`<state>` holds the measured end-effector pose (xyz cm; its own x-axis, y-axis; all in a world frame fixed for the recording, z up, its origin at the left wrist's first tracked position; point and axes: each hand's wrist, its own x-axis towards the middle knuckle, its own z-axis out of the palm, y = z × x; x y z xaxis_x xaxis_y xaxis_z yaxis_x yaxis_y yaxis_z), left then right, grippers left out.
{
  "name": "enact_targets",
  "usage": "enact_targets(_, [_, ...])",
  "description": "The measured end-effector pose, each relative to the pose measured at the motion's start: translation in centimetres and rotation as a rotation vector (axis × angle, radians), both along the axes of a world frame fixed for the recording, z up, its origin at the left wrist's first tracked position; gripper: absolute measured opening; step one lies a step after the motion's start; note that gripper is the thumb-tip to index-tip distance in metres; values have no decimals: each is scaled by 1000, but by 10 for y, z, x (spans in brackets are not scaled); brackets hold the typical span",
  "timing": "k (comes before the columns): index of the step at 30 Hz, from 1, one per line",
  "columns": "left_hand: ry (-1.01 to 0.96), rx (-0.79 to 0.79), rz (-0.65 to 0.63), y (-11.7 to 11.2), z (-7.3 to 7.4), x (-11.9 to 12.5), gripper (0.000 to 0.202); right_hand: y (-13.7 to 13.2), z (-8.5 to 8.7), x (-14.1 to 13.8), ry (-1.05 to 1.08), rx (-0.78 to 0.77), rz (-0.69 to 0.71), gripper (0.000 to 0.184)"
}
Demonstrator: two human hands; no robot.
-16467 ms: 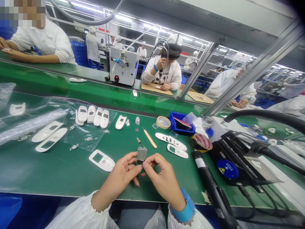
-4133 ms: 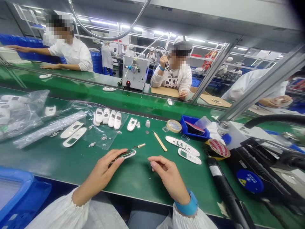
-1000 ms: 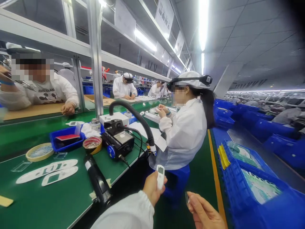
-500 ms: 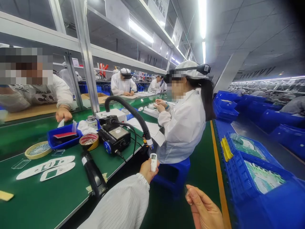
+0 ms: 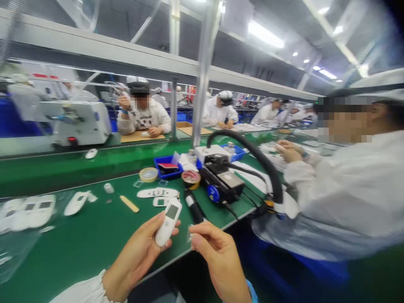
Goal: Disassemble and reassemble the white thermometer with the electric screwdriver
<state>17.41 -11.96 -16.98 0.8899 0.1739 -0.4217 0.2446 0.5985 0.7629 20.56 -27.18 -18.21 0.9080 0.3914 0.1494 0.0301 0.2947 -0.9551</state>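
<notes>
My left hand is closed around a white handheld device with a small dark screen, tilted with its screen end up. Beside it, my right hand pinches a small clear piece between thumb and fingertips; it looks like a transparent screen cover, mostly hidden by the fingers. The two hands are apart, above the front edge of the green bench. Just beyond them lie two flat white cover plates with cut-outs. A black cylindrical tool lies behind my right hand.
A blue bin, tape rolls and a black boxy unit with a curved black hose stand toward the back right. White housings and a yellow stick lie left. A co-worker sits close on the right.
My view has swung left toward the bench. Both hands have come closer together over its edge, still holding the device and the clear piece.
</notes>
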Motion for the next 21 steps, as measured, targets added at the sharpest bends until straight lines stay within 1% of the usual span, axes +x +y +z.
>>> enact_targets(2, [-53, -3, 97, 43, -4, -6, 18, 57, 3, 7, 47, 31, 173, 21])
enact_targets(5, [-150, -38, 201, 94, -11, -11, 17, 130, 5, 16, 111, 40, 415, 40])
enact_targets(7, [-166, -38, 275, 121, -13, -14, 16, 166, 6, 22, 111, -12, 542, 43])
enact_targets(9, [-174, -24, 336, 143, -13, -17, 14, 192, 7, 29, 67, -93, 627, 39])
enact_targets(12, [-182, 8, 399, 169, -15, -24, 17, 217, 5, 39, -21, -225, 696, 32])
enact_targets(14, [-162, 20, 435, 181, -18, -29, 19, 228, 0, 45, -52, -299, 713, 29])
enact_targets(17, [-119, 32, 464, 190, -22, -34, 19, 239, -9, 50, -49, -357, 716, 28])
enact_targets(21, [-106, 50, 431, 193, -25, -35, 24, 243, -20, 52, 1, -364, 725, 26])
